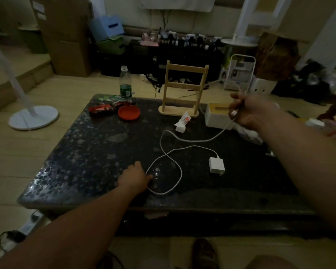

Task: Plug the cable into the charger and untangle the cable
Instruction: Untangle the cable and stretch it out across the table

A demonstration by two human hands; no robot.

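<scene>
- Lighting is dim; fine detail on the dark table (97,148) and in the background clutter is hard to make out.
- Right hand (252,111): raised above the far right part of the table, closed around the white cable (179,167) near its free end. A short length with the connector shows at the fingers; the grip itself is partly hidden by the back of the hand.
- Left hand (135,176): lowered to the table near its front edge, fingertips at the left side of the cable loop. Whether the fingers pinch the cable or only press beside it cannot be told.
- The two hands are well apart, both arms extended.
- Cable: runs from the right hand down to the table, curves left, crosses itself and forms a loop, then ends at the white charger (217,165).
- Charger: lies flat on the table, right of the loop; the cable appears plugged into it.
- White box (215,117): partly covered by the right hand.
</scene>
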